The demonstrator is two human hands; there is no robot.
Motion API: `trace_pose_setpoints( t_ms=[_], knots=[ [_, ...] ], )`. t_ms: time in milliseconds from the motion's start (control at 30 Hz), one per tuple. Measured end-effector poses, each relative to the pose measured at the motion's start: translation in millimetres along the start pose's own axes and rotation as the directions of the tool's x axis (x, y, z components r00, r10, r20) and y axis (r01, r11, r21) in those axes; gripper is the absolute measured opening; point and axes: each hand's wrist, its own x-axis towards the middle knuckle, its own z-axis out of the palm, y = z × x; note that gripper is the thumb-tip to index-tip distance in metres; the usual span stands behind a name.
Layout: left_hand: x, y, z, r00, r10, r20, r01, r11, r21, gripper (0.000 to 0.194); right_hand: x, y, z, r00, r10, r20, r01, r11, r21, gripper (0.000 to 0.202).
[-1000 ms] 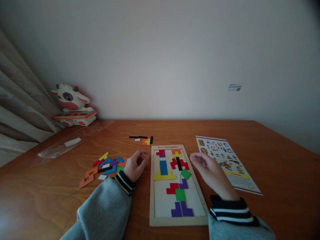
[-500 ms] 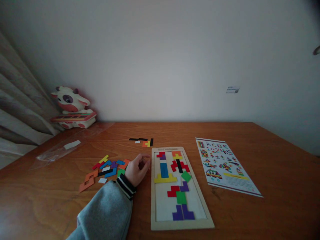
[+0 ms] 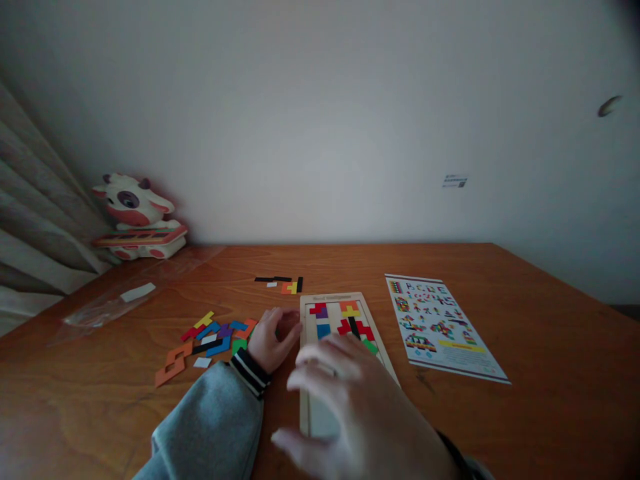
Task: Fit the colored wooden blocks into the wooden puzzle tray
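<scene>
A wooden tray (image 3: pixel 303 373) with coloured block pieces lies in the middle of the table. My left hand (image 3: pixel 273 341) rests at the tray's left edge, fingers curved and apart with nothing between them. Above the tray's near half is my right hand (image 3: pixel 350 407), thumb and fingers spread, holding nothing. It hides the lower pieces. Toward the far end, a red piece (image 3: pixel 318 309), an orange piece (image 3: pixel 350 307), a blue piece (image 3: pixel 323 330) and a black piece (image 3: pixel 354 327) show. Left of my left hand lies a loose pile with a purple piece (image 3: pixel 225 331) and an orange piece (image 3: pixel 171 372).
A printed pattern sheet (image 3: pixel 440 327) lies right of the tray. Several small pieces, one a black strip (image 3: pixel 283 279), are beyond it. At the far left are a clear plastic bag (image 3: pixel 100 310) and a cow-shaped toy keyboard (image 3: pixel 145 237).
My right hand has come into view over the near part of the tray, covering pieces there. My left hand stays by the tray's left edge. The view has shifted slightly.
</scene>
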Motion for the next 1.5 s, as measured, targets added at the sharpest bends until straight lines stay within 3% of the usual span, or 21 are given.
trace_pose_setpoints(
  t_ms=[167,267,333,467,600,767,900,1067,1200,1300,1500],
  knots=[
    [-3,5,-1.1,0.981,0.161,0.111,-0.168,0.984,0.055,0.058,-3,81,23,0.966,0.26,0.007,-0.257,0.96,-0.11,0.073],
    [-6,6,1.5,0.972,0.171,0.159,-0.189,0.976,0.108,0.077,-18,106,33,0.928,0.371,-0.007,-0.369,0.919,-0.142,0.088],
    [-8,5,3.8,0.971,0.162,0.173,-0.186,0.974,0.133,0.077,-24,114,38,0.903,0.43,0.013,-0.424,0.896,-0.132,0.089],
    [-9,1,7.5,0.976,0.124,0.178,-0.15,0.979,0.139,0.062,-25,120,38,0.879,0.475,0.036,-0.471,0.877,-0.093,0.084],
    [-9,-2,8.9,0.978,0.107,0.179,-0.135,0.979,0.152,0.06,-29,125,30,0.882,0.471,0.026,-0.469,0.881,-0.062,0.08],
    [-7,2,6.3,0.98,0.111,0.163,-0.134,0.981,0.139,0.046,-41,142,24,0.856,0.512,-0.077,-0.515,0.856,-0.041,0.075],
    [-5,6,4.6,0.977,0.14,0.159,-0.159,0.981,0.114,0.038,-41,147,26,0.834,0.531,-0.151,-0.543,0.838,-0.053,0.056],
    [-5,6,5.4,0.971,0.168,0.17,-0.189,0.975,0.12,0.037,-36,138,23,0.826,0.563,-0.036,-0.564,0.825,-0.049,0.052],
    [-6,6,5.2,0.957,0.187,0.222,-0.223,0.964,0.147,0.032,-37,129,14,0.793,0.605,0.071,-0.603,0.796,-0.058,0.049],
    [-6,5,4.8,0.946,0.209,0.247,-0.254,0.954,0.162,0.033,-38,124,9,0.776,0.624,0.097,-0.622,0.781,-0.053,0.049],
    [-3,4,1.9,0.947,0.201,0.249,-0.243,0.959,0.149,0.028,-34,118,8,0.794,0.595,0.125,-0.588,0.804,-0.089,0.038]
  ],
)
